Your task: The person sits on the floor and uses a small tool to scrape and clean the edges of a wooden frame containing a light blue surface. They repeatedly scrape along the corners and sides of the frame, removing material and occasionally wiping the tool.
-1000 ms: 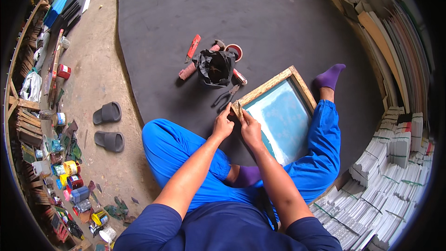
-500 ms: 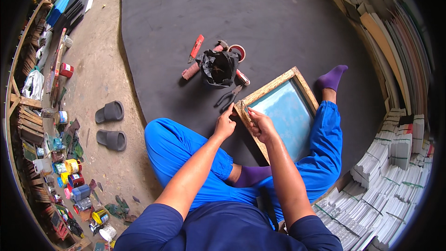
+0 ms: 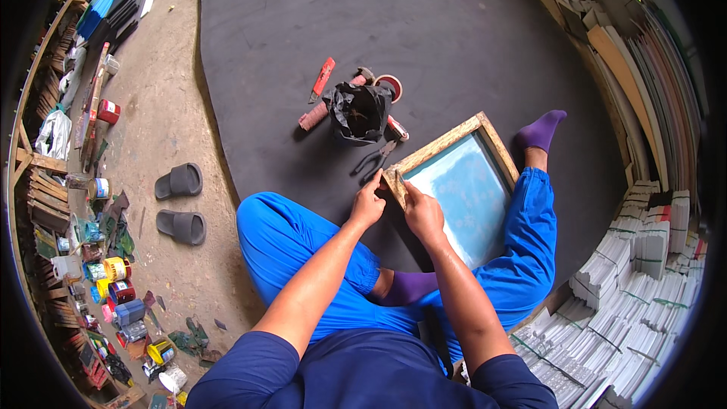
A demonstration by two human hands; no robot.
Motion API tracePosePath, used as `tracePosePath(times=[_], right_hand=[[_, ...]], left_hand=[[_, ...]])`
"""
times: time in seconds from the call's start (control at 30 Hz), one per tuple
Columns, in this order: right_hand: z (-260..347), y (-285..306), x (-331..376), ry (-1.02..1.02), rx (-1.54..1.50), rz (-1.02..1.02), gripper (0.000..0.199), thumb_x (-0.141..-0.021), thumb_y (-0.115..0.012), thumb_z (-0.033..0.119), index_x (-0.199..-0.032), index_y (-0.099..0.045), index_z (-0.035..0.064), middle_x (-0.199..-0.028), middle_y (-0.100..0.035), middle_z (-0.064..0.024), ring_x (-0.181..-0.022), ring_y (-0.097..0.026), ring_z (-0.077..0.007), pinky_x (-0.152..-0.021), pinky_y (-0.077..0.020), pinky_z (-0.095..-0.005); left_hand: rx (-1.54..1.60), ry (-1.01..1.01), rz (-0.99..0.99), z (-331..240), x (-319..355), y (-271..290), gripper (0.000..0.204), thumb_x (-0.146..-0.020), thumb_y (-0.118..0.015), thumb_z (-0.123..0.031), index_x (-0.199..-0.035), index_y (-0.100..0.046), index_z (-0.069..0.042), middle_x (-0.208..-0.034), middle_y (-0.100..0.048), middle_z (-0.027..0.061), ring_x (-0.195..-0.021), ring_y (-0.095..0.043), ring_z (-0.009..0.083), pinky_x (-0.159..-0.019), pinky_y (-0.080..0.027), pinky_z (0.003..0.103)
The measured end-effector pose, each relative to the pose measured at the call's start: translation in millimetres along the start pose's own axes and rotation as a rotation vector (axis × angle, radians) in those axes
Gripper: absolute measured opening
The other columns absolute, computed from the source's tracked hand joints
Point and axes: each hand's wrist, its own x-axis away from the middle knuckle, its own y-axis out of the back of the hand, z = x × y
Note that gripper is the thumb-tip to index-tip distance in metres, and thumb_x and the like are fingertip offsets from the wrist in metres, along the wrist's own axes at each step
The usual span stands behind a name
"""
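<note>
A wooden-framed screen (image 3: 439,144) with a light blue sheet stretched across it rests tilted by my right leg. My left hand (image 3: 367,204) is at the frame's near-left corner, its index finger stretched along the corner and its other fingers curled. Just right of it, my right hand (image 3: 424,216) is closed over the frame's left side, fingertips close to that corner. A thin thing may be in its fingers, too small to make out. Beyond my left hand lie black-handled pliers (image 3: 376,159). Past them stands a container lined with a black plastic bag (image 3: 357,112).
Around the container lie a red box cutter (image 3: 322,79), a pinkish roll (image 3: 313,117) and a tape roll (image 3: 389,88). Black slippers (image 3: 180,181) sit on the floor at left, near paint cans (image 3: 117,267). Bundled white stacks (image 3: 606,318) crowd the right side.
My right hand has turned and lowered against the frame's left side; a thin metal-looking thing at its fingertips shows less now. My left hand stays at the corner.
</note>
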Motion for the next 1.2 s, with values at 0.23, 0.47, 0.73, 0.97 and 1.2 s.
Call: tracePosePath(times=[0.23,0.47,0.73,0.97,1.2], right_hand=[[-1,-6,6,-0.001,0.004,-0.015,0.038,-0.097,-0.059,0.020,-0.134,-0.064,0.0187,-0.094,-0.072,-0.0244,-0.086,-0.070,-0.0448,-0.077,-0.0551,-0.0551],[32,12,-3,-0.115,0.194,0.132,0.045,-0.092,-0.055,0.012,-0.136,-0.063,0.0131,-0.097,-0.073,-0.0241,-0.090,-0.072,-0.0425,-0.077,-0.0563,-0.0536],[27,14,-3,-0.105,0.022,0.102,0.038,-0.096,-0.057,0.013,-0.132,-0.066,0.0060,-0.099,-0.070,-0.0295,-0.095,-0.071,-0.0427,-0.084,-0.0556,-0.0472],[-24,-50,-5,-0.109,-0.540,-0.098,0.041,-0.096,-0.060,0.008,-0.137,-0.061,0.0012,-0.113,-0.070,-0.0299,-0.107,-0.073,-0.0317,-0.092,-0.0533,-0.0390],[-40,-57,-6,0.013,-0.615,-0.141,0.043,-0.098,-0.060,0.010,-0.141,-0.060,0.0032,-0.112,-0.071,-0.0304,-0.104,-0.074,-0.0278,-0.090,-0.0542,-0.0350]], left_hand=[[-0.029,0.024,-0.009,4,0,-3,0.089,-0.072,-0.058,0.004,-0.157,-0.042,-0.019,-0.115,-0.069,0.0130,-0.075,-0.066,0.0194,-0.075,-0.055,0.032],[-0.010,0.026,-0.001,1,-1,-4,0.090,-0.072,-0.059,0.004,-0.157,-0.042,-0.018,-0.114,-0.070,0.0128,-0.075,-0.066,0.0194,-0.074,-0.055,0.032],[0.023,-0.010,-0.043,7,-3,-8,0.090,-0.073,-0.059,0.006,-0.158,-0.042,-0.019,-0.124,-0.068,0.0174,-0.080,-0.067,0.0163,-0.071,-0.055,0.028],[0.006,0.044,-0.017,-5,-5,-8,0.087,-0.073,-0.057,0.004,-0.156,-0.042,-0.015,-0.119,-0.069,0.0147,-0.107,-0.069,0.0322,-0.094,-0.053,0.037],[0.026,0.054,-0.022,-18,-2,-6,0.086,-0.074,-0.056,0.008,-0.156,-0.043,-0.015,-0.114,-0.071,0.0139,-0.095,-0.069,0.0239,-0.082,-0.056,0.032]])
